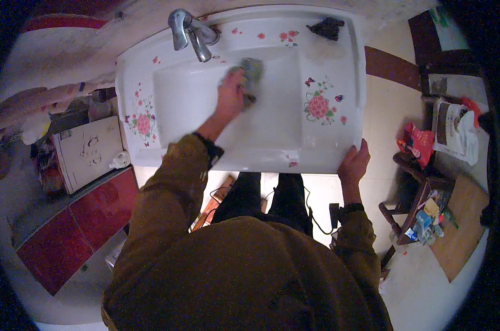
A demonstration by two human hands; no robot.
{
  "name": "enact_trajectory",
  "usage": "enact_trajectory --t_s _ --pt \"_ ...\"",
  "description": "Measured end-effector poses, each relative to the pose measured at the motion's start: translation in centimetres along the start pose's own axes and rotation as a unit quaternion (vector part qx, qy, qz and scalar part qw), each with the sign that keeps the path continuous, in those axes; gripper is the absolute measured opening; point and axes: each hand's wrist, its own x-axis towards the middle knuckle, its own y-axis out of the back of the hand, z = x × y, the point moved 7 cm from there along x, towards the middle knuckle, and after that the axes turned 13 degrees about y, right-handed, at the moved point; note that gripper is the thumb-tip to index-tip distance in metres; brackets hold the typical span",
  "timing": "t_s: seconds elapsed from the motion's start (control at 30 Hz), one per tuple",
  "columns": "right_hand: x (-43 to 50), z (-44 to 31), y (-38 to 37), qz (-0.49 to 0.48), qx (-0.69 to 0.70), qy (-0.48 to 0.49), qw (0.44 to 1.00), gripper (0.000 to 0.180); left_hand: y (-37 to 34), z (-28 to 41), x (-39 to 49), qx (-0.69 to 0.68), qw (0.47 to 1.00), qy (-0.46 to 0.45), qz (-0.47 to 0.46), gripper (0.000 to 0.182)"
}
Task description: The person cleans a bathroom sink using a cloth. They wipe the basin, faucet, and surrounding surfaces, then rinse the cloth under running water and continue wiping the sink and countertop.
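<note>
A white ceramic washbasin (270,120) with pink flower prints spreads before me. Over its bowl, my left hand (232,92) holds a greyish-green scrubbing pad or cloth (252,70), blurred against the bowl's back part. A small dark patch shows below the fingers; I cannot tell what it is. My right hand (354,163) grips the basin's front right corner, thumb and fingers around the edge. Behind the left hand stands a chrome single-lever faucet (198,39). On the back right of the rim lies a crumpled black cloth-like thing (327,29).
To the left, a cardboard box (92,149) and a white bottle (120,160) stand above red tiled panels (103,194). At right are a dark wooden chair (419,182), a red plastic bag (415,142) and small packets (428,225). A black cable (316,223) hangs near my right forearm.
</note>
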Motion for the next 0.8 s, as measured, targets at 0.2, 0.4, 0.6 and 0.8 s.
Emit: enact_trajectory --t_s 0.2,0.4,0.6,0.8 --pt "-0.1 0.4 -0.2 0.000 0.015 0.009 1.000 0.049 -6.3 -4.7 4.6 0.160 0.976 0.140 -0.039 0.070" --pt "-0.2 0.4 -0.3 0.014 0.030 0.044 0.998 0.048 -11.1 2.3 0.8 0.204 0.975 0.041 -0.076 0.068" --pt "-0.2 0.7 -0.5 -0.001 0.027 0.032 0.999 0.047 -10.3 2.1 -6.1 0.149 0.965 -0.052 -0.212 0.065" --pt "-0.1 0.6 -0.6 0.004 0.040 0.026 0.999 0.047 -7.1 2.4 -10.5 0.091 0.900 -0.031 -0.424 0.052"
